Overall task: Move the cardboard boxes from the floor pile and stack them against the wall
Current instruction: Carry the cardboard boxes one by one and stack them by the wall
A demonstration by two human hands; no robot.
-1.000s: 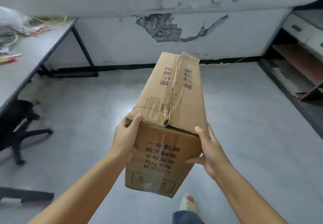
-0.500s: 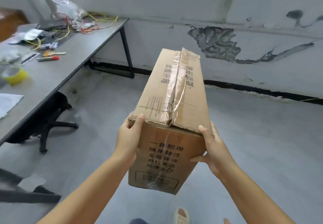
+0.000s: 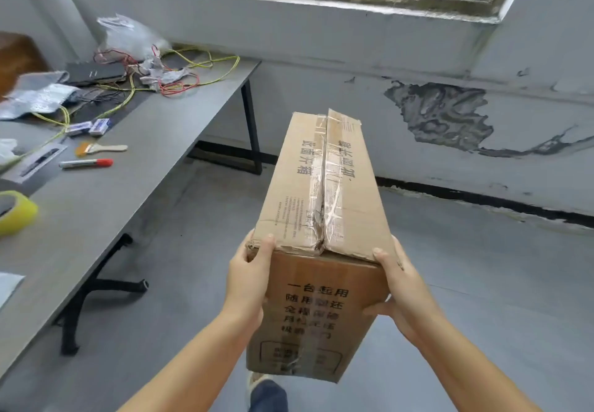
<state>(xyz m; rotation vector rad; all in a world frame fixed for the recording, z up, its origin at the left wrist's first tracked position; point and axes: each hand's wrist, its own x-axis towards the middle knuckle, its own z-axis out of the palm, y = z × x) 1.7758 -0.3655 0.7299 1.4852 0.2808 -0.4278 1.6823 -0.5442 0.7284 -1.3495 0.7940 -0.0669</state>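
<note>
We carry the cardboard box [image 3: 324, 218] clear of the floor, left hand [image 3: 249, 278] and right hand [image 3: 403, 287] each curled round a near top corner, its long axis running straight away from us toward the wall [image 3: 337, 67] ahead.

Cardboard box [image 3: 324, 193]: matt brown corrugated board, top seam under glossy, wrinkled clear tape. Left of the box, table [image 3: 135, 167]: smooth matt grey top, black metal legs. Behind the box, wall [image 3: 353, 96]: rough, paint peeled to bare grey plaster.
</note>
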